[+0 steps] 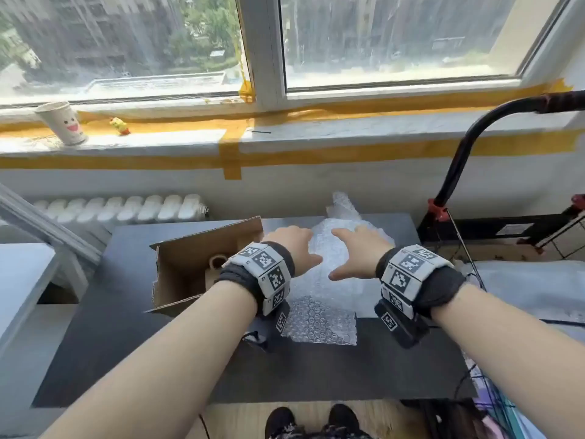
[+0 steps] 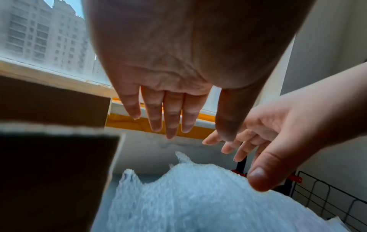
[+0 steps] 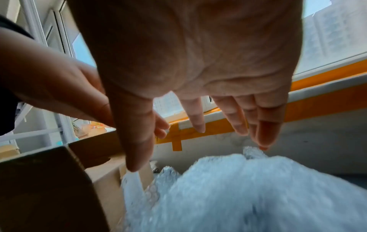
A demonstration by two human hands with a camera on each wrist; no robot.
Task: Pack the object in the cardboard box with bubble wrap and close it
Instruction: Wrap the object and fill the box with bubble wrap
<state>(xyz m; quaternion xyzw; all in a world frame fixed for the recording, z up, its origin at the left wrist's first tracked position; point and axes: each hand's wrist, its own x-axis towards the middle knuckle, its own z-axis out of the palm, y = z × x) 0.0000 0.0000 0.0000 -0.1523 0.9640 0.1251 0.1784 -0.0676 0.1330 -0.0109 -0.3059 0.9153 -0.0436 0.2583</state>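
Both hands are out over the dark grey tabletop (image 1: 126, 343) now, palms down; the left hand (image 1: 292, 245) reaches with straight fingers (image 2: 172, 116) held close together, thumb apart, gripping nothing; the right hand (image 1: 354, 248) mirrors it, fingers (image 3: 238, 116) straight and slightly spread, thumb splayed toward the left, holding nothing either. Beneath them lies the crumpled sheet of clear bubble wrap (image 1: 319, 315), heaped at the far side and flat at the near edge; whether the fingertips touch it I cannot tell. Just left of the wrap sits the open brown cardboard box (image 1: 183, 264), flaps raised, and inside it a pale tan object with a looped handle (image 1: 217, 267), only partly in view. Far left on the windowsill (image 1: 316, 128) stands a white paper cup with a smiling face (image 1: 63, 123); beside it a small yellow toy figure (image 1: 118, 125).
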